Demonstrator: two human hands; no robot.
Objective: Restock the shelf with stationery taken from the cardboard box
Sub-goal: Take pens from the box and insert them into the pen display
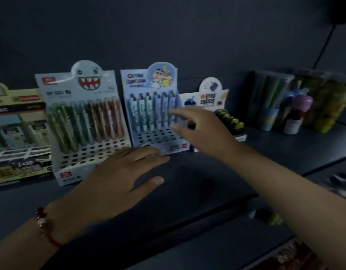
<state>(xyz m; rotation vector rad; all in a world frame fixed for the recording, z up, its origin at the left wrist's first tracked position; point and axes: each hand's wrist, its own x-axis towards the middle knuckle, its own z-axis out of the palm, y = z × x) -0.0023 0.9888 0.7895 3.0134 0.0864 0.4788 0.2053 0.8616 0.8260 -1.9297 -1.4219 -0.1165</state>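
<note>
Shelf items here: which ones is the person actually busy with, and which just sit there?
In hand:
- blue cartoon pen display, left hand at its front edge, right hand reaching over it

Just sitting:
- monster pen display
- gyro eraser box
- wrapped cups
- yellow box

The shelf (pixel 207 182) is dark and matt, smooth like painted metal or laminate; which, the dim light hides. The pen stands (pixel 84 121) look like printed card with a slight sheen, their perforated bases matt. The pens (pixel 148 112) seem smooth, glossy plastic. Clear glossy film wraps the packs (pixel 322 100) at right. A bracelet (pixel 41 221) of shiny beads on red cord circles the left wrist.
</note>
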